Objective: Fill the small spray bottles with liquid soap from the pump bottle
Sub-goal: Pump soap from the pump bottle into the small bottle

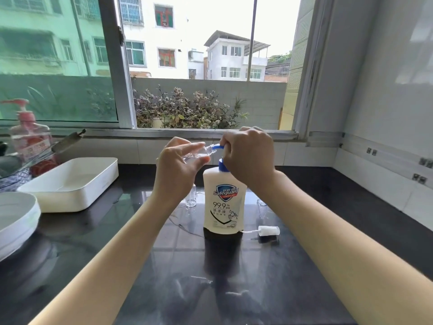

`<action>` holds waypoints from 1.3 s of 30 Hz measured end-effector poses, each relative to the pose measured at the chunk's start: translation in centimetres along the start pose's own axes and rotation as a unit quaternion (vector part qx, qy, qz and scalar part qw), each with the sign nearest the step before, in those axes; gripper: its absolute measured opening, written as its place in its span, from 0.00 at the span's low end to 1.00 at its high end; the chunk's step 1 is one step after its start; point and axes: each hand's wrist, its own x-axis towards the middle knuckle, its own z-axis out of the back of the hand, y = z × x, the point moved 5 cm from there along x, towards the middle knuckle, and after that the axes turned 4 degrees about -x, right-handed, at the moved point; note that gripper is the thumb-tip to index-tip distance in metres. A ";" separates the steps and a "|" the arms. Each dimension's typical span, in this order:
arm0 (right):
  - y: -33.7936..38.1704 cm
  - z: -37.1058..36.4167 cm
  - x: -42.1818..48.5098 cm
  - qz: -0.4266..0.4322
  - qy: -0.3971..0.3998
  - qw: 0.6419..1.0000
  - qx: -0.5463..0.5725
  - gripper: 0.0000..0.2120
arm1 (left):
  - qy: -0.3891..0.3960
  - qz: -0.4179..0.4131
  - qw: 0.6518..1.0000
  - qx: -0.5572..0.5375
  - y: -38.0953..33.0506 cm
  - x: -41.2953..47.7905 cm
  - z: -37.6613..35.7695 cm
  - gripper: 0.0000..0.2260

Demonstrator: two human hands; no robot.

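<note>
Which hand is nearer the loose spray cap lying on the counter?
Right. The right hand grips the pump, up and left of the spray cap; the left hand holds a small bottle farther left, beyond the soap bottle.

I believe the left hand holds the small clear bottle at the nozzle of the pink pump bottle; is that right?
Not quite. In the head view the left hand holds the small clear bottle at the nozzle of the white pump bottle; the pink pump bottle stands far left.
</note>
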 end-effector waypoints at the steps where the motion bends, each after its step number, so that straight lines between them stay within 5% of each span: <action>1: -0.2 -0.2 -0.6 -0.021 -0.010 1.000 0.014 0.08 | 0.000 0.002 1.000 0.004 0.2 -0.1 -0.1 0.16; 24: -0.3 0.3 -0.1 0.026 0.017 1.000 0.001 0.08 | 0.021 0.005 1.000 0.007 -0.4 0.4 0.3 0.16; 30: -0.3 -0.7 -2.6 -0.039 -0.002 0.998 0.057 0.09 | 0.023 0.011 1.000 0.011 0.5 -0.5 0.0 0.16; 39: -0.2 -0.2 -0.5 0.013 0.046 0.999 -0.011 0.09 | 0.007 0.026 0.999 -0.023 0.3 0.1 0.0 0.15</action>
